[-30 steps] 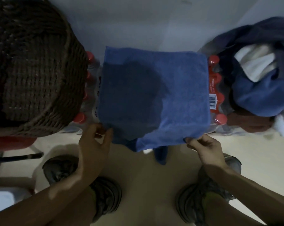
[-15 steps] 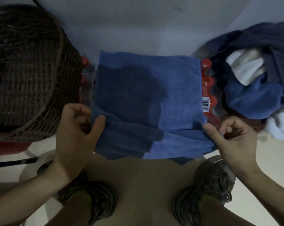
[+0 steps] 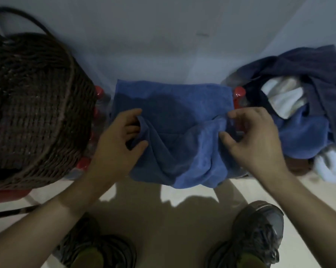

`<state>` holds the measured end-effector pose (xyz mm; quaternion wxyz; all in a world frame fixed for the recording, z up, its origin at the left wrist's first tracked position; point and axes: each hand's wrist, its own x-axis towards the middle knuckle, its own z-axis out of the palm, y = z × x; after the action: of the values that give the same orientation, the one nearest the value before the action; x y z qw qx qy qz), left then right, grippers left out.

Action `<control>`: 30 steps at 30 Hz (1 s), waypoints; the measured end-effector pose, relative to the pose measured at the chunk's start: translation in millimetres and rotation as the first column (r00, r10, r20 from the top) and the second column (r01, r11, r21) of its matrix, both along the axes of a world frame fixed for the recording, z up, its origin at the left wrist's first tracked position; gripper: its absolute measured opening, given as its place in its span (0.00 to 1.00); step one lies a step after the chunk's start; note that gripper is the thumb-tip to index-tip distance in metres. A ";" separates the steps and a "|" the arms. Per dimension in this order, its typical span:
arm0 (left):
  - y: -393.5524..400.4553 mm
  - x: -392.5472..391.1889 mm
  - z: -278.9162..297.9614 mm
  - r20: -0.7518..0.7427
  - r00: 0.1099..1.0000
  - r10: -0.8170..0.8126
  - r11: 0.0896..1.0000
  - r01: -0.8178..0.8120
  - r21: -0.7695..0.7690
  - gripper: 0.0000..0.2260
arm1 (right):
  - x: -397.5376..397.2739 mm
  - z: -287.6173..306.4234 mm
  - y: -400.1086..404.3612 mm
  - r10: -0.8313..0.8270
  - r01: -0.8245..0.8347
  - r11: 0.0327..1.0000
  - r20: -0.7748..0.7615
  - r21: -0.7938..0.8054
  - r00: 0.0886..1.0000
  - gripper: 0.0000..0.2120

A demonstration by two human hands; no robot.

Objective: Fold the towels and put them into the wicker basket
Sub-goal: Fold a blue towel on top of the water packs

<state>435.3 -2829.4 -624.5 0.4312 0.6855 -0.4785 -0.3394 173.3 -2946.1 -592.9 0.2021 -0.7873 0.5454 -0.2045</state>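
We see packs of red-capped bottles [image 3: 239,92] on the pale floor [image 3: 163,219] carrying the blue towel [image 3: 173,97], with the towel pile [image 3: 306,113] alongside.

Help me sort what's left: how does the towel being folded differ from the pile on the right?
The towel is one blue cloth, partly flat, gripped by both hands; the pile is crumpled, untouched, mixing navy, blue and white cloths. Both lie outside the basket.
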 end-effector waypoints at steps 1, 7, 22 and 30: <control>2.4 1.3 -3.6 0.152 0.988 -0.021 1.000 0.024 -0.018 0.26 | 4.0 -2.9 8.1 0.073 -0.068 0.990 0.030 -0.126 0.997 0.12; 21.3 -4.5 -5.5 0.436 0.882 0.179 0.984 -0.164 -0.072 0.14 | 38.1 -32.6 60.6 0.594 -0.586 0.804 0.144 -0.097 0.791 0.07; 82.3 -22.1 -53.5 0.465 0.878 -0.112 0.983 0.031 0.180 0.20 | 59.9 -41.1 62.1 0.337 -0.379 0.909 0.229 0.174 0.913 0.04; 78.6 -24.0 -62.7 0.245 0.960 0.134 0.962 -0.186 0.200 0.20 | 60.4 -42.0 67.1 0.230 -0.278 0.957 0.368 0.082 0.901 0.05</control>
<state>411.3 -2750.7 -687.1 0.3204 0.8004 -0.4271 -0.2727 233.7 -2879.0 -634.9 0.3736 -0.7869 0.4048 -0.2783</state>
